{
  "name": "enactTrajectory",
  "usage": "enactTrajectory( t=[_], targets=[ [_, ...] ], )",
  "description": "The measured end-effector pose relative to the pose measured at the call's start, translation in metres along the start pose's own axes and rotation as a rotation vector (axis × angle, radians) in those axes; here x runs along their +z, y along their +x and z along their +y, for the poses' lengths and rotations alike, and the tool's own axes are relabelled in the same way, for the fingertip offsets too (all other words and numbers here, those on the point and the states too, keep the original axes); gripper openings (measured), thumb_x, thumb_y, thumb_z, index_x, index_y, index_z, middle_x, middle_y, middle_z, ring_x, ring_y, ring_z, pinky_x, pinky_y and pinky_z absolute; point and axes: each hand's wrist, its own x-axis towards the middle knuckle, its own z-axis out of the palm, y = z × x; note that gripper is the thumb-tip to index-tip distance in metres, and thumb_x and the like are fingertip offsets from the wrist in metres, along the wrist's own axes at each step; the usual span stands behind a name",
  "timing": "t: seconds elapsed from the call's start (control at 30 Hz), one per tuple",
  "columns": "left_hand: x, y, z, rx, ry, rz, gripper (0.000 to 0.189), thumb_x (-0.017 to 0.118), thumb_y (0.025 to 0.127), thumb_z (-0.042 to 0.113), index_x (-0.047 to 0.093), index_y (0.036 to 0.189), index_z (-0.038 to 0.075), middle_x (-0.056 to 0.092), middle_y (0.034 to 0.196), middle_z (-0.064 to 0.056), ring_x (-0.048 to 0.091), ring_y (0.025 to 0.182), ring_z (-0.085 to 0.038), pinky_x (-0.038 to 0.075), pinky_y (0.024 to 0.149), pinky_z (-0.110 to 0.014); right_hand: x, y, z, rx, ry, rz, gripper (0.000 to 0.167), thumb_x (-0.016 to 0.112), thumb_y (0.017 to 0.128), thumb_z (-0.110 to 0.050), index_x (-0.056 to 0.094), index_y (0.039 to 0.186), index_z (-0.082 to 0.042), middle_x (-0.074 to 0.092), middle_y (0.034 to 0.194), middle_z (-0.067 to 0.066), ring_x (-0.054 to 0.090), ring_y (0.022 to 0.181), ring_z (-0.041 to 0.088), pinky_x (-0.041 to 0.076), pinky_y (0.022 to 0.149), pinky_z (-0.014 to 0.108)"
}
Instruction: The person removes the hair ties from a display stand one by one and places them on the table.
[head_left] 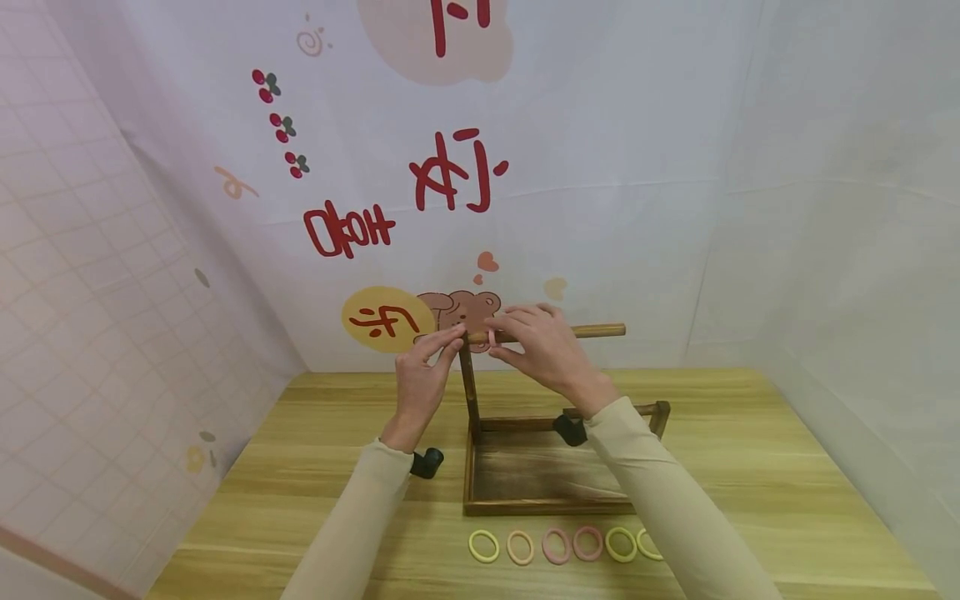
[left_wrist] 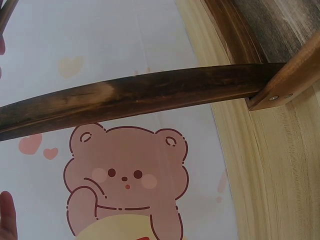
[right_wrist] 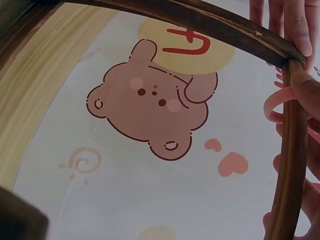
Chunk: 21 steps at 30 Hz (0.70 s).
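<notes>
A dark wooden stand has an upright post (head_left: pixel 470 387) with a horizontal bar (head_left: pixel 600 331) running right from its top. At the top corner, my left hand (head_left: pixel 423 379) pinches the wood between thumb and fingers. My right hand (head_left: pixel 551 350) holds a pink ring (right_wrist: pixel 275 103) between thumb and fingers; the ring is around the bar, close to the corner. In the left wrist view the post (left_wrist: pixel 150 92) crosses the picture, and only a fingertip (left_wrist: pixel 7 215) shows at the left edge.
The stand's tray base (head_left: pixel 540 506) sits on the wood-grain table (head_left: pixel 337 500). Along its front lies a row of several rings: yellow (head_left: pixel 483 546), peach (head_left: pixel 520 547) and pink (head_left: pixel 556 546). My right sleeve partly covers the row's right end. A printed cloth (head_left: pixel 622 208) hangs behind.
</notes>
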Motion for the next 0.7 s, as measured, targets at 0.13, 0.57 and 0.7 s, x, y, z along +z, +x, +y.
enactTrajectory(
  t=[0.13,0.57,0.7],
  targets=[
    [-0.0003,-0.0006,-0.0003,0.001,0.003,-0.004,0.024,0.076,0.094,0.009,0.079,0.118,0.006,0.077,0.116,-0.009,0.072,0.111,-0.025,0.057,0.095,-0.044,-0.0011,-0.0024,0.0018,0.003,-0.008,0.015,0.044,0.084,0.090,-0.032,0.074,0.129,-0.016,0.075,0.121,0.005,0.064,0.121,0.028,0.045,0.104,0.060],
    [0.0009,-0.0001,0.0006,0.010,0.006,0.016,0.025,0.078,0.092,0.007,0.079,0.116,0.005,0.077,0.114,-0.009,0.073,0.109,-0.027,0.058,0.093,-0.047,-0.0058,-0.0086,0.0078,0.010,-0.017,0.045,0.048,0.087,0.087,-0.030,0.073,0.129,-0.012,0.075,0.122,0.007,0.064,0.120,0.030,0.045,0.103,0.062],
    [0.0006,0.0000,0.0005,0.018,0.011,0.018,0.024,0.077,0.092,0.006,0.080,0.116,0.005,0.077,0.113,-0.009,0.073,0.108,-0.026,0.058,0.093,-0.044,-0.0073,-0.0106,0.0094,0.017,-0.022,0.042,0.048,0.086,0.087,-0.031,0.073,0.130,-0.012,0.075,0.121,0.007,0.064,0.120,0.030,0.045,0.103,0.063]
  ],
)
